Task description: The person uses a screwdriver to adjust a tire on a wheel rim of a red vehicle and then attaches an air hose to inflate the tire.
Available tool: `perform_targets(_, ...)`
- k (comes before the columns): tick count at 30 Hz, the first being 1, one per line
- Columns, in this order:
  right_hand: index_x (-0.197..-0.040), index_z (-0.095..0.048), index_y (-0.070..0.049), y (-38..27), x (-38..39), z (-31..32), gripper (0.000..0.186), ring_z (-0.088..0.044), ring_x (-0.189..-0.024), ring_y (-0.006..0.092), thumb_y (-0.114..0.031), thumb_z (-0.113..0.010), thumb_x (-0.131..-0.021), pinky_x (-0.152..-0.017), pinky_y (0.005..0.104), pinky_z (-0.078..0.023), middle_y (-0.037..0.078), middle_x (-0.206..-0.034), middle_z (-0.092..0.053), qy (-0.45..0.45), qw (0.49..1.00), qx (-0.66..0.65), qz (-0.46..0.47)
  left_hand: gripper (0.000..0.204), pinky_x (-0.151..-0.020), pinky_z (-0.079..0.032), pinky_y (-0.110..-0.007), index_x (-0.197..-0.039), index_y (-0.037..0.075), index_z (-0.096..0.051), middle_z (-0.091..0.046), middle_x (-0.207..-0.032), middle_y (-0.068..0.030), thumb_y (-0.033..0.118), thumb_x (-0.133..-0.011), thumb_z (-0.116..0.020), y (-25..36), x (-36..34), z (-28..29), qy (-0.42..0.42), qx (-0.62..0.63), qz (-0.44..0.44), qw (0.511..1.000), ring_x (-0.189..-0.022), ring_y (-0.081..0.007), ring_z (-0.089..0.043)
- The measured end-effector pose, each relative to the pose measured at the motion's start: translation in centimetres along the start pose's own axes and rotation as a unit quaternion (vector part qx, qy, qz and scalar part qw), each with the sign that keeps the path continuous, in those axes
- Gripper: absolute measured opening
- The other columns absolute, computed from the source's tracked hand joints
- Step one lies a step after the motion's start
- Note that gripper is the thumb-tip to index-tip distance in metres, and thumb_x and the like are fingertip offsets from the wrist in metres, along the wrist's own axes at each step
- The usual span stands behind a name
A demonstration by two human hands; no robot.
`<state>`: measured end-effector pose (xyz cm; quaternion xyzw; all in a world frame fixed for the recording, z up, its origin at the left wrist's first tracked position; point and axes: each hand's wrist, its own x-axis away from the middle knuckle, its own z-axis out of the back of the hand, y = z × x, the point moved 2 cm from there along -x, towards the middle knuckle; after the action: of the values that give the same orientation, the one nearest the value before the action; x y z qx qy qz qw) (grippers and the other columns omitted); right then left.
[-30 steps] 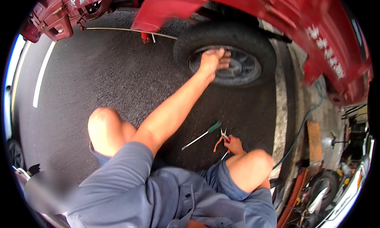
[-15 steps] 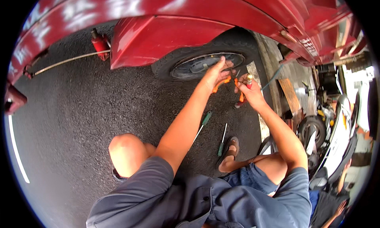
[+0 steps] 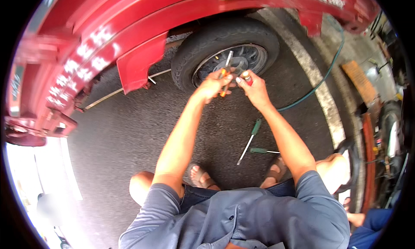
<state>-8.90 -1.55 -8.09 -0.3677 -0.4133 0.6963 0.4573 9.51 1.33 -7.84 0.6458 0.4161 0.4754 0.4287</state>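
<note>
My left hand [image 3: 212,87] is closed round a metal tool with orange handles [image 3: 223,73], which looks like pliers; its bright metal end points up toward the wheel. Beside it, my right hand [image 3: 256,91] grips a red cylindrical tool [image 3: 247,78], mostly hidden by the fingers. Both hands are in front of a black tyre [image 3: 183,54] with a grey rim [image 3: 261,59], mounted under a red vehicle body [image 3: 142,37]. A teal hose [image 3: 320,91] runs behind my right forearm; where it ends near the hand is hidden.
Two green-handled screwdrivers [image 3: 256,127] [image 3: 258,150] lie on the asphalt near my sandalled feet. A white line [image 3: 322,82] crosses the ground at right. Beyond it are a wooden board [image 3: 359,81] and a motorcycle wheel [image 3: 391,119]. Part of another person [image 3: 371,227] shows at lower right.
My view has swung, bringing the wheel and teal hose more fully into sight. The left hand, previously spread, has closed on the orange-handled tool; the right keeps the red tool.
</note>
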Motion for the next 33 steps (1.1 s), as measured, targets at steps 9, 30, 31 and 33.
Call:
perform_targets(9,-0.109,-0.063,-0.003,2.0,-1.0,-2.6,0.039,-0.054,-0.061,0.0117,-0.04,-0.059,-0.098,-0.058,0.0312,-0.046,0.002,-0.073,-0.059,-0.153,0.968,-0.158,0.119,0.052,-0.081,-0.054,-0.036,-0.143,0.002,-0.043,-0.066,-0.114,-0.0155,0.032,-0.102,-0.054,4.6,9.1,4.6,0.11,-0.27,0.218,0.932,-0.104,-0.0229,-0.066)
perform_targets(30,-0.111,-0.06,-0.002,-0.6,-1.1,-3.4,0.03,-0.066,-0.073,0.0323,-0.03,-0.059,-0.098,-0.071,0.0422,-0.052,0.015,-0.08,-0.066,0.005,0.996,-0.021,0.086,0.039,-0.075,-0.051,-0.034,-0.11,-0.001,-0.063,-0.07,-0.097,-0.0103,0.036,-0.096,-0.063,3.7,3.6,4.0,0.186,-0.315,0.106,0.925,-0.086,-0.0184,-0.066)
perform_targets(31,-0.109,-0.061,-0.003,-0.3,-1.1,-3.9,0.027,-0.065,-0.076,0.0352,-0.028,-0.061,-0.097,-0.073,0.0442,-0.051,0.015,-0.083,-0.066,0.038,0.996,-0.017,0.077,0.04,-0.072,-0.051,-0.033,-0.112,0.001,-0.063,-0.07,-0.098,-0.0091,0.037,-0.096,-0.063,3.6,3.6,4.0,0.183,-0.317,0.103,0.925,-0.085,-0.0181,-0.066)
perform_targets(33,-0.105,-0.062,-0.005,-0.2,-1.2,-5.0,0.022,-0.064,-0.083,0.041,-0.024,-0.064,-0.094,-0.076,0.0481,-0.05,0.017,-0.088,-0.067,0.103,0.993,-0.015,0.06,0.038,-0.07,-0.051,-0.032,-0.111,0.001,-0.064,-0.07,-0.095,-0.0083,0.036,-0.096,-0.063,3.9,3.4,4.1,0.183,-0.339,0.097,0.918,-0.08,-0.0167,-0.065)
